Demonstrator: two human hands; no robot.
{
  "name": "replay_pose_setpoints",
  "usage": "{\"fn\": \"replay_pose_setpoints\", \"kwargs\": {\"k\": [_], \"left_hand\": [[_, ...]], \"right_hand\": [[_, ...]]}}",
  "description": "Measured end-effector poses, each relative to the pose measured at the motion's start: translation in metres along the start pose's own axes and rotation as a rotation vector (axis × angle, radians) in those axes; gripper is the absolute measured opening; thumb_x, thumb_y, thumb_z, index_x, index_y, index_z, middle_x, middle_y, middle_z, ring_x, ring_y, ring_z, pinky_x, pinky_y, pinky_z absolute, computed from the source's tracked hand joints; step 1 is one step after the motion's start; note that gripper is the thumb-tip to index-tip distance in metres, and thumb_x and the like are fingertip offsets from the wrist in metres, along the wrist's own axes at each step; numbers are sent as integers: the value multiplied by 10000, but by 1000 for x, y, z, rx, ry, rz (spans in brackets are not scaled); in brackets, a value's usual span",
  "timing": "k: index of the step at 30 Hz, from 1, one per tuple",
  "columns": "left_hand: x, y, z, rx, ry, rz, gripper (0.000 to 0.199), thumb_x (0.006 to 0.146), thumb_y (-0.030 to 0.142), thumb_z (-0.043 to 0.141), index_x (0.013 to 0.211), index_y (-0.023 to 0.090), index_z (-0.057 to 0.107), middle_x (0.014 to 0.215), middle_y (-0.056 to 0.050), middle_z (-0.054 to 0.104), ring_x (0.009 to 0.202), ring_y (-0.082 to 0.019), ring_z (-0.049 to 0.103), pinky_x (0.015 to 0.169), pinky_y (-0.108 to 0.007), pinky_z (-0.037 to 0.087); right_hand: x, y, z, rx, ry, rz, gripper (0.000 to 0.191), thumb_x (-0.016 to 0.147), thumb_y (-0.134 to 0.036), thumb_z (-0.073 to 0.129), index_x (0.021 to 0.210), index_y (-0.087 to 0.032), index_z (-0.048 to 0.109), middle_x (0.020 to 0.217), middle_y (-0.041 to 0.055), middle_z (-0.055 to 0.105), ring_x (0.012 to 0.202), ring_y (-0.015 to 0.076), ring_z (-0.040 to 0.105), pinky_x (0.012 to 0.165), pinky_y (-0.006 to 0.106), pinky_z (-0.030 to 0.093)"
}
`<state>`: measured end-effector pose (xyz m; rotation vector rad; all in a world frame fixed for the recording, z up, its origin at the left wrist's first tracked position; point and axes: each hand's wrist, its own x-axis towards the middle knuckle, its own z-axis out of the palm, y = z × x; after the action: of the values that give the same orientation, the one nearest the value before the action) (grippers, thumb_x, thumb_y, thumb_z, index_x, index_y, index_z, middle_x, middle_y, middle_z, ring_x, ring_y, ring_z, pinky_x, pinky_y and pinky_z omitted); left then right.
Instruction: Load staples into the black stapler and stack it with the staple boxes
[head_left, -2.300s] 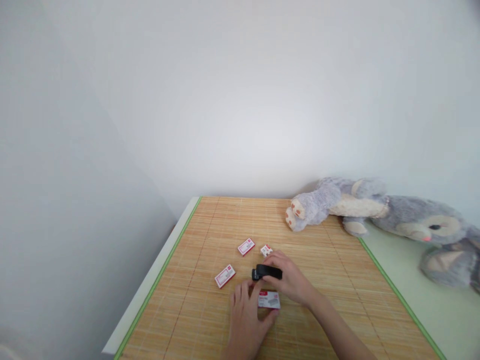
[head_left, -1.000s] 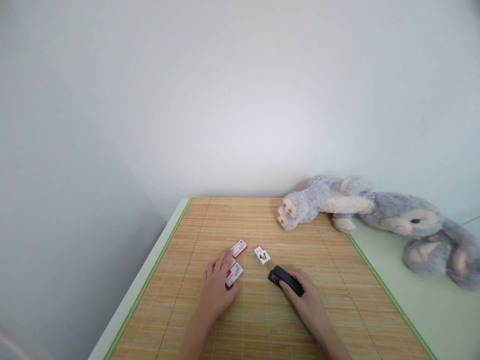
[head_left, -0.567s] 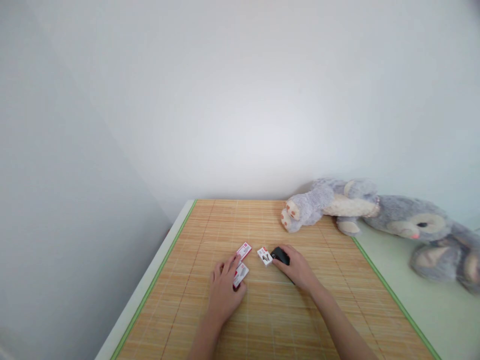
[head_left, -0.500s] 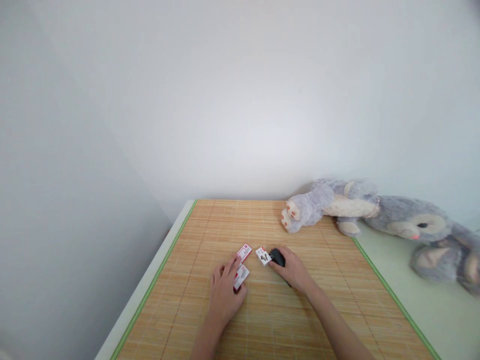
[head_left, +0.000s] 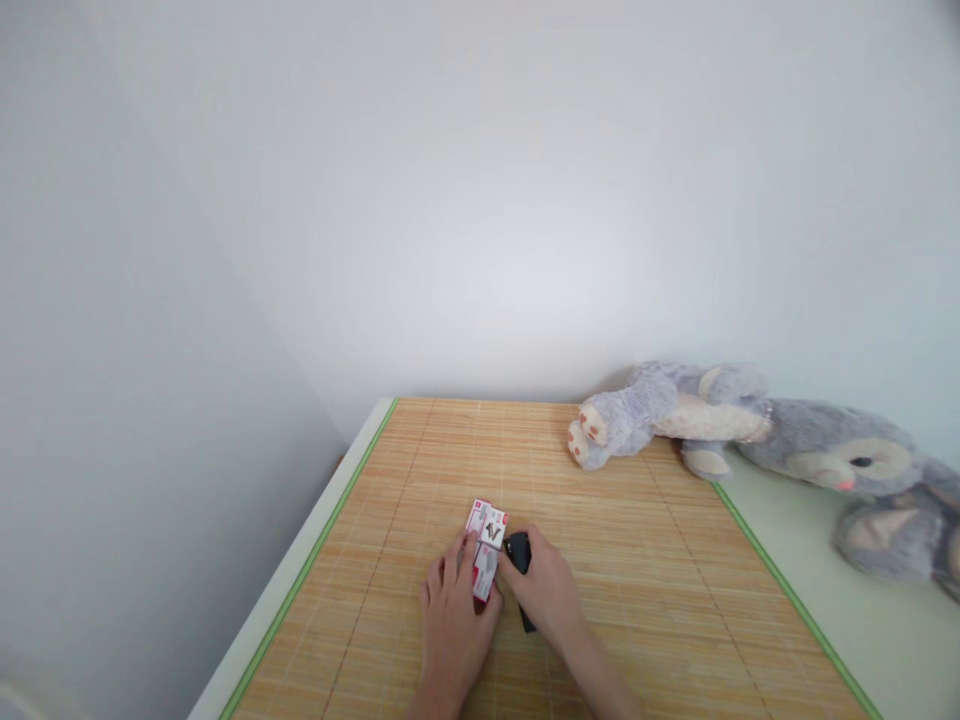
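Work in the head view, the only one there is, looks well along, judged by how closely the small things lie: a far carton (head_left: 475, 513), a small white box (head_left: 493, 528) with a dark printed picture, and a near carton (head_left: 486, 572) form one tight group on the bamboo mat (head_left: 615, 540). The left hand (head_left: 454, 622) is half open and lies over the group's left side, its thumb by the near carton's lower end; whether it grips or merely steadies, I cannot tell. The right hand (head_left: 546, 592) is closed around a black stapler (head_left: 518, 552), thumb on one side and fingers on the other, with the stapler's end just beside the small white box. What remains seems slight: the stapler has not been let go, and the cartons do not yet look squared up with one another. Much is covered, though. The left fingers mask part of both cartons, and another could lie under the palm unseen; the right hand hides the stapler's middle, leaving one end and a thin strip below. Contact between stapler and box is too fine to judge, as is whether that box rests on the cartons or beside them. Most print is unreadable, the forearms run off the bottom edge, and the plush toy (head_left: 802, 430) is cut off at the right.
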<state>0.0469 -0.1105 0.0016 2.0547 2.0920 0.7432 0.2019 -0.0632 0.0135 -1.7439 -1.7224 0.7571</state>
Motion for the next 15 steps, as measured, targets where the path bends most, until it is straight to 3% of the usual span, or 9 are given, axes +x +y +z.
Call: {"fn": "replay_pose_setpoints", "kwargs": {"k": [4, 7, 10, 15], "left_hand": [[0, -2, -1, -19, -2, 15, 618, 990, 337, 542, 1590, 318, 394, 1592, -62, 482, 1332, -301, 482, 1089, -488, 391], [0, -6, 1, -33, -10, 11, 549, 1041, 310, 440, 1588, 318, 397, 1582, -66, 491, 1335, -283, 490, 1090, -482, 401], [0, -9, 4, -41, -10, 15, 543, 1049, 275, 399, 1590, 311, 396, 1578, -72, 493, 1333, -274, 496, 1090, -470, 410], [0, -10, 5, -47, -6, 30, 547, 1050, 285, 404, 1597, 299, 384, 1582, -71, 483, 1318, -272, 501, 1106, -462, 405]], "right_hand": [[7, 12, -8, 116, 75, 113, 449, 893, -567, 645, 1190, -245, 550, 945, 75, 726, 882, 296, 713, 789, 412, 540], [6, 19, -14, 344, 73, 92, 613, 885, -592, 644, 1327, -203, 473, 966, 83, 706, 851, 279, 708, 780, 418, 574], [-4, 22, -17, 465, -43, 26, 477, 924, -553, 590, 1258, -213, 558, 981, 88, 707, 841, 270, 701, 754, 410, 583], [-18, 14, -22, 342, -188, -102, 339, 863, -400, 661, 1163, -247, 698, 1025, 75, 715, 898, 278, 669, 801, 409, 561]]}}
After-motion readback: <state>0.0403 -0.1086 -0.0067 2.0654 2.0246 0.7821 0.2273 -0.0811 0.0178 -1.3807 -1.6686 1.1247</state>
